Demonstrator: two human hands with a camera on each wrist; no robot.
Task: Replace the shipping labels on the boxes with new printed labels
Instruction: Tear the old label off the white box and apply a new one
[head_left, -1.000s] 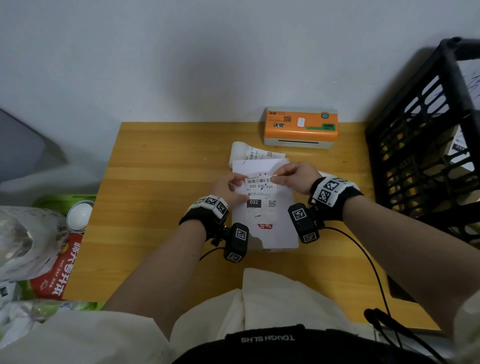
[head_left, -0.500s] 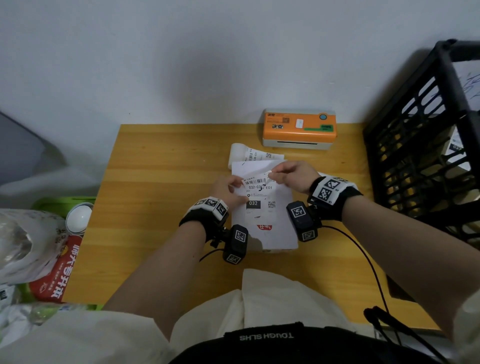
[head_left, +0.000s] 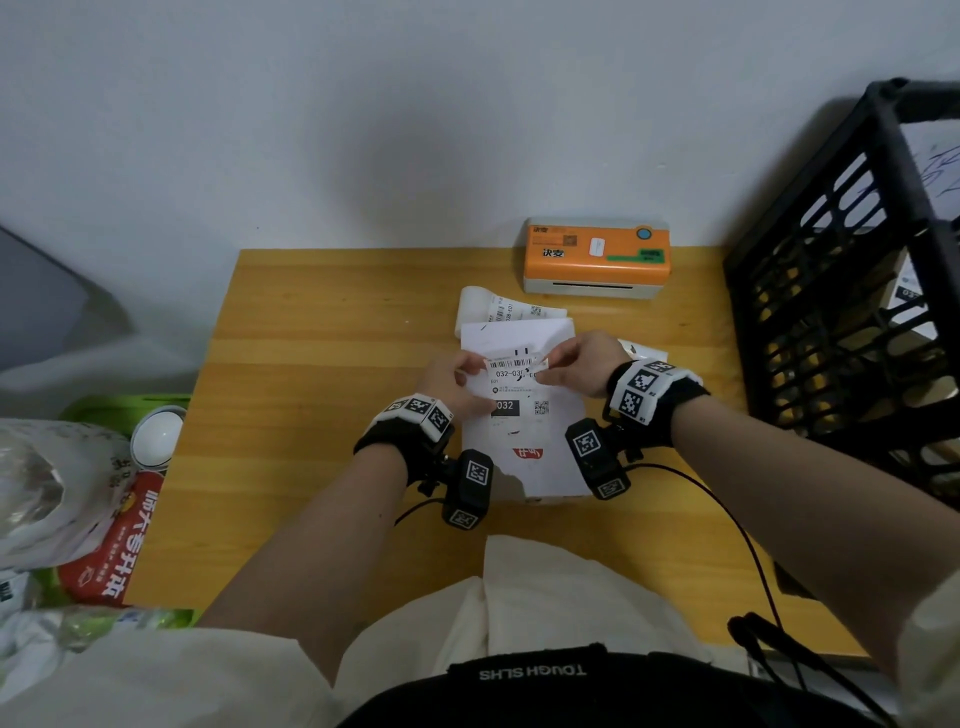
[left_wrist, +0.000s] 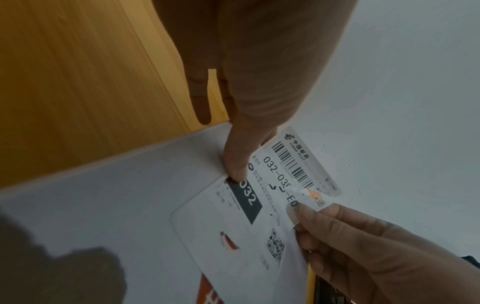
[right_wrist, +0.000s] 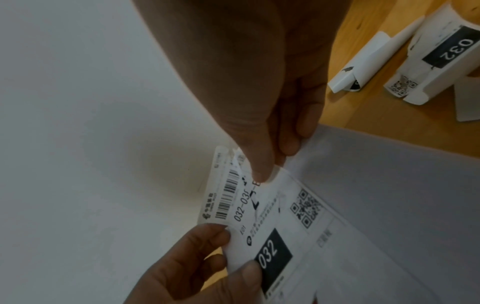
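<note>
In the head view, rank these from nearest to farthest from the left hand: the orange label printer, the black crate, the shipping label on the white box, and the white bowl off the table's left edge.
1. Shipping label: touching the left hand.
2. Orange label printer: at the table's back, to the right.
3. White bowl: off the table's left edge, too close to call against the printer.
4. Black crate: far right.

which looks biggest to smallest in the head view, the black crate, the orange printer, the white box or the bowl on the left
1. black crate, though it sits nearer the camera and is cut off by the frame
2. white box, partly covered by hands
3. orange printer
4. bowl
</note>
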